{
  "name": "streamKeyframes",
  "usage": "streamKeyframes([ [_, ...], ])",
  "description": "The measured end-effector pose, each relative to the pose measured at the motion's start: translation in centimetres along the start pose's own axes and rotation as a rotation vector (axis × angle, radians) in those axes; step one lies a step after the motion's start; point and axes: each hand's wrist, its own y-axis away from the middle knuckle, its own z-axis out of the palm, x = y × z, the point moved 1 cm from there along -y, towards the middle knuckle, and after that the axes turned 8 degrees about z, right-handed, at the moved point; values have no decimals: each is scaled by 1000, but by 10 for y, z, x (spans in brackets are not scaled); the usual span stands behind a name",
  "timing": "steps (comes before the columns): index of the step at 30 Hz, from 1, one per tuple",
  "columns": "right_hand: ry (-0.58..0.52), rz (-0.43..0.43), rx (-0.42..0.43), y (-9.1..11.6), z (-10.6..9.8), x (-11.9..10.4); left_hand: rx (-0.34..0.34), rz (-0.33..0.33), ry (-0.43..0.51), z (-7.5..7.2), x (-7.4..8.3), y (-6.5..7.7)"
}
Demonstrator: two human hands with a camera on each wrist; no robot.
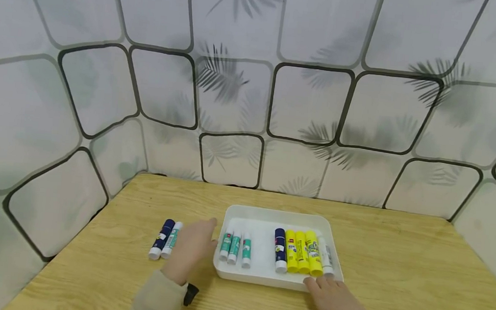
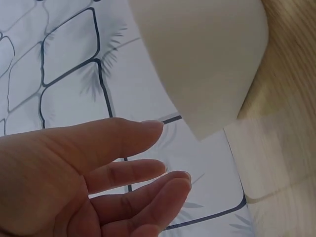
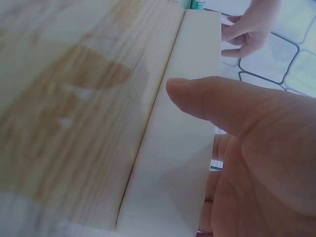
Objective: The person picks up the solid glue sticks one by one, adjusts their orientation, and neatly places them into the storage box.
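A white tray stands on the wooden table, with several glue sticks lying in two groups. Its left group is three small teal-and-white glue sticks. On the right lie a navy glue stick, three yellow glue sticks and a white glue stick. My right hand grips the tray's near right wall, thumb outside and fingers behind the wall. Beside the tray's left wall, my left hand is held with loosely bent fingers and nothing between them.
Left of my left hand, a navy glue stick and a teal-and-white glue stick lie side by side on the table. A patterned curtain surrounds the table's back and sides. Something small and black sits at my left wrist.
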Motion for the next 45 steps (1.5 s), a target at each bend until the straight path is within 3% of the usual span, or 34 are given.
streamKeyframes([
  [11,-4,-15,35,1,-1,0,31,-44,-98,-13,-25,13],
  [19,7,-25,45,0,-1,0,37,-65,-81,-17,-45,23],
  [34,22,-28,55,-1,2,2,-74,-190,-94,-16,-54,23],
  [45,7,-3,22,-1,1,1,-98,-197,-71,-11,-54,23],
])
